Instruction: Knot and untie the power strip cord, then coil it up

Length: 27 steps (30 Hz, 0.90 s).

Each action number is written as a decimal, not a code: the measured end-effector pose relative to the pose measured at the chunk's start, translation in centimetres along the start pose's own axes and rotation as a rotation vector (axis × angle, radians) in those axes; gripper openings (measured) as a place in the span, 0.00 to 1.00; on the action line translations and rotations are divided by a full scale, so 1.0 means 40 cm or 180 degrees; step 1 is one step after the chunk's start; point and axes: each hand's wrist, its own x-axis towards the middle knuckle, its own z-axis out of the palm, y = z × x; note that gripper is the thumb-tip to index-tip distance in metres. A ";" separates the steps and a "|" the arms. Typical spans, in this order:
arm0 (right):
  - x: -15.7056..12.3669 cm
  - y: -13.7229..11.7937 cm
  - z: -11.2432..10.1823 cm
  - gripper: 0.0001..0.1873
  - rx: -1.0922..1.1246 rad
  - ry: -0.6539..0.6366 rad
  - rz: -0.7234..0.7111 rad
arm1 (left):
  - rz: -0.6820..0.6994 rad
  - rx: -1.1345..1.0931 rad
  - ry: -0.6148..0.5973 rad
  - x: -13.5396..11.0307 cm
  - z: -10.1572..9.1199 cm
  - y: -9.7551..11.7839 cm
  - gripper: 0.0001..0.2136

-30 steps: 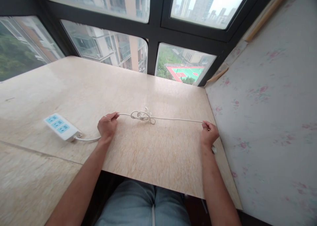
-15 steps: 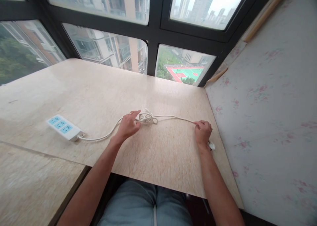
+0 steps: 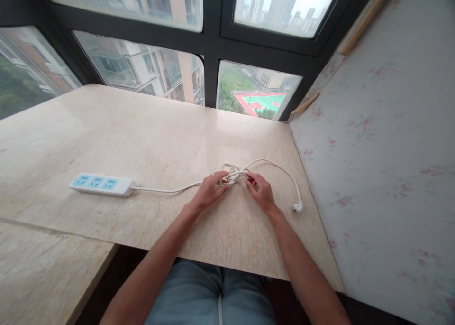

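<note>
A white power strip [image 3: 122, 187] with blue socket faces lies at the left of the stone-topped ledge. Its white power cord [image 3: 170, 191] runs right into a loose, tangled bundle of loops. My left hand [image 3: 209, 190] pinches the left side of this bundle between thumb and fingers. At the bundle's right side, my right hand [image 3: 260, 192] has its fingers curled in and closed on the cord. From the bundle the cord arcs to the right and ends in a white plug [image 3: 297, 207], which lies on the ledge beyond my right hand.
Dark window frames [image 3: 211, 78] border the ledge [image 3: 142, 135] at the back. A wall with floral paper [image 3: 373, 173] closes off the right side. A lower stone-topped surface [image 3: 46, 263] is at the front left, and my legs are below the front edge.
My right hand has left the plug end and moved left to the bundle. My left hand has moved right with the bundle. The power strip has turned and been drawn slightly to the right.
</note>
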 end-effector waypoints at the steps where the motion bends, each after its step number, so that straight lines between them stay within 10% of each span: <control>1: -0.002 -0.003 0.002 0.14 0.0138 0.0046 0.0175 | -0.0014 -0.0092 -0.0021 0.007 0.016 -0.001 0.18; 10: 0.003 0.009 -0.006 0.14 0.0433 0.0494 0.0799 | -0.0322 -0.0736 -0.0102 0.032 0.054 -0.010 0.19; 27: 0.005 0.015 0.000 0.13 0.0562 0.0505 0.1040 | -0.0218 0.1391 0.1013 -0.001 0.030 0.038 0.09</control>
